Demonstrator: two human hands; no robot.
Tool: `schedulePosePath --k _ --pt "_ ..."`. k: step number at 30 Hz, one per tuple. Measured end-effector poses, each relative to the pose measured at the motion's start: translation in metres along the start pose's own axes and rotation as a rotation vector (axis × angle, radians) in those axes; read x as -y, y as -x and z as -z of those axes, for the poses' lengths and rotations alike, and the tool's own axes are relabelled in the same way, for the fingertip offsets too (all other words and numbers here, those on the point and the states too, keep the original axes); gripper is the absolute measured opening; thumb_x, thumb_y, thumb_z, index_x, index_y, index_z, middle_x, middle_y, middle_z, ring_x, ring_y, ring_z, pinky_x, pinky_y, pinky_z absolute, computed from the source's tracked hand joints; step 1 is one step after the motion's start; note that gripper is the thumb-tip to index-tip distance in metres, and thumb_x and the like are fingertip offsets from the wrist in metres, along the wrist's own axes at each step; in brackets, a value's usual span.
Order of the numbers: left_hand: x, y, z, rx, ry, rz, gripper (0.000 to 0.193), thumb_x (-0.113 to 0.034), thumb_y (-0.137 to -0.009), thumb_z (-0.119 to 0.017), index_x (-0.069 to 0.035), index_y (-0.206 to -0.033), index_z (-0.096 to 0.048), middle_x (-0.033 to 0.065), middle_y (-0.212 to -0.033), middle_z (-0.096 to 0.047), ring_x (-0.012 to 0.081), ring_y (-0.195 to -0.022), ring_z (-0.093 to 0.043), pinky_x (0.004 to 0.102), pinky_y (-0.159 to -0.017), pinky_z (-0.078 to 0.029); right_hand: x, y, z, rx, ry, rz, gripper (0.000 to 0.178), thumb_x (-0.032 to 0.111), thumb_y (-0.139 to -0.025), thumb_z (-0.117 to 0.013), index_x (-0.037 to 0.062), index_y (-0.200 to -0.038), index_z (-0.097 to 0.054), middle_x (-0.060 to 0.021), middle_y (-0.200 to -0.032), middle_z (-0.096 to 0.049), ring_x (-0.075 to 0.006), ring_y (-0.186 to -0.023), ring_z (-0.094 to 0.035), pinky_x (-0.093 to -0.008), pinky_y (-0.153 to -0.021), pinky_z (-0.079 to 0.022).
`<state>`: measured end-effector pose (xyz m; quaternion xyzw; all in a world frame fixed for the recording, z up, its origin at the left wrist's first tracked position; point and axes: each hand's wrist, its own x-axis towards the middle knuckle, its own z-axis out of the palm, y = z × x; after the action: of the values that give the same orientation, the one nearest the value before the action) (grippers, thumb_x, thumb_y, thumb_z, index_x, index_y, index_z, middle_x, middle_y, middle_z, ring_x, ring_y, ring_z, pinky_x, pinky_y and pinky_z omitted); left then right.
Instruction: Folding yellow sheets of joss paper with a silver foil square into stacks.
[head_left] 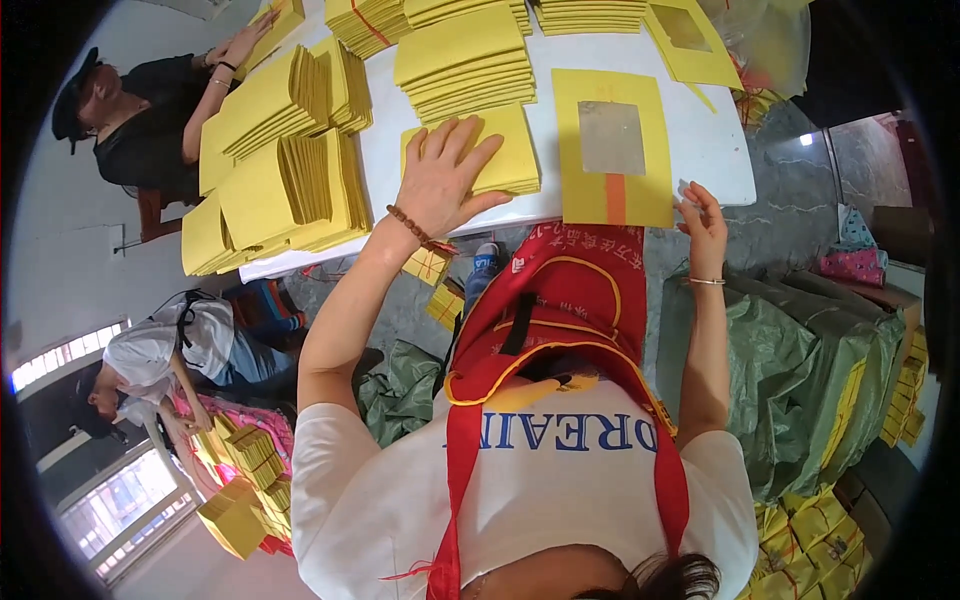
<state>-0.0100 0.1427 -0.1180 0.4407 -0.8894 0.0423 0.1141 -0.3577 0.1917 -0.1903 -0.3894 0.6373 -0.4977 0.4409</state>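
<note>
My left hand (450, 175) lies with spread fingers on a low stack of yellow paper (510, 150) at the near edge of the white table (715, 165). To its right a yellow paper sheet (650, 140) lies flat, with a silver-grey rectangle and an orange strip on it. Beside that sheet's near right corner is my right hand (706, 222), its fingers slightly bent and apart; I cannot tell whether they touch the paper. Nothing shows in its grasp.
Folded yellow paper stacks (290, 190) crowd the table's left side, and more piles (465, 65) stand behind my left hand. A person in black (150, 120) works at the far left; another in white (190, 340) handles yellow bundles (250, 460). Green plastic sheeting (780, 370) covers goods at right.
</note>
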Motion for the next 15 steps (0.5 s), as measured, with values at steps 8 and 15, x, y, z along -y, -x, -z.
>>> schedulePosePath --k 8,15 --pt "-0.061 0.043 -0.027 -0.031 0.395 -0.098 0.041 -0.018 -0.075 -0.062 -0.01 -0.115 -0.053 0.012 -0.114 -0.051 0.0281 -0.106 -0.046 0.0413 -0.088 -0.035 -0.02 -0.002 -0.001 0.034 -0.096 0.039 0.034 0.011 -0.086 -0.057 0.0042 -0.118 -0.052 -0.003 -0.109 -0.055 -0.0052 -0.079 -0.049 -0.0207 -0.068 -0.042" --pt "-0.077 0.049 -0.068 0.051 0.226 0.086 0.048 -0.017 -0.073 -0.063 -0.009 -0.118 -0.05 0.0126 -0.122 -0.045 0.0302 -0.11 -0.042 0.0404 -0.087 -0.035 -0.027 -0.003 0.011 -0.029 -0.024 0.037 0.031 0.011 -0.086 -0.057 0.0051 -0.116 -0.054 -0.0021 -0.106 -0.057 -0.0051 -0.08 -0.049 -0.0212 -0.067 -0.041"
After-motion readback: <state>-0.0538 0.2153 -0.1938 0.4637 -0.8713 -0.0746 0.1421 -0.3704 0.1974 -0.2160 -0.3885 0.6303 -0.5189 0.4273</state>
